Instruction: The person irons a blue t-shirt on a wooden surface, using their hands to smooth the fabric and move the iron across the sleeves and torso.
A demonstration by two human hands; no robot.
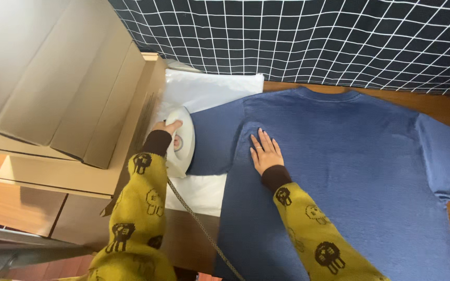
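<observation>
While L hand (pixel 169 130) grips iron (pixel 180 141), long axis 12–6, tip at 12, R hand (pixel 265 152) lies open, flat on blue shirt (pixel 339 171), at iron's 3.

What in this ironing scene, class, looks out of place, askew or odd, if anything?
Little stands out. The blue T-shirt lies flat, its hem hanging past the near table edge. The left hand grips the white iron at the sleeve; the right hand presses the cloth flat. Only the tilted cardboard boxes crowd the iron.
</observation>
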